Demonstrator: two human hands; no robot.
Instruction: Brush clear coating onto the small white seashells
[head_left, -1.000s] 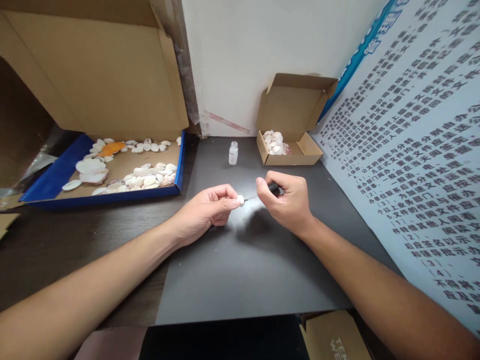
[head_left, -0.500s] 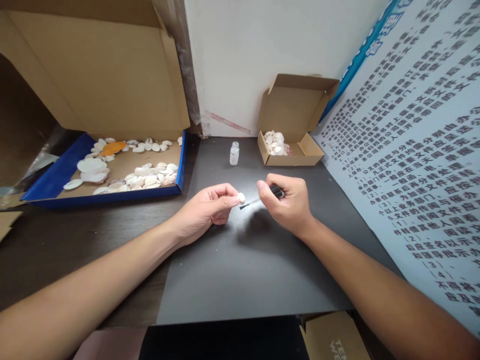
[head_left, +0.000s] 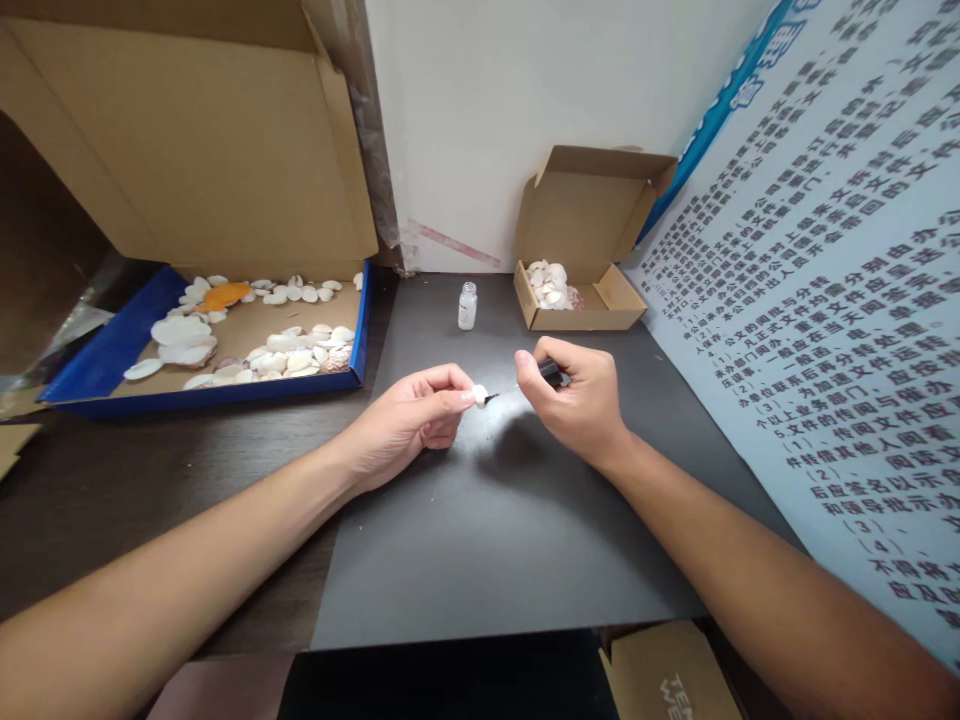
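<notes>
Between thumb and fingertips, my left hand (head_left: 420, 408) pinches a small white seashell (head_left: 480, 395) above the dark grey mat (head_left: 480, 560). My right hand (head_left: 579, 395) is closed around the black cap of a small applicator brush (head_left: 551, 373). The brush's thin stem points left, and its dark tip is at the shell's right edge, seemingly touching it. Behind the hands, a small clear glass bottle (head_left: 467, 306) with whitish contents stands upright and uncapped on the mat.
At the left, an open blue-edged cardboard box (head_left: 225, 390) holds many white shells and an orange one (head_left: 223, 296). A smaller open cardboard box (head_left: 589, 320) with shells stands at the back right. A printed board (head_left: 825, 350) leans along the right side.
The brush tip has come up from just below the shell to its right edge. My right hand has risen slightly; my left hand keeps its pinch on the shell.
</notes>
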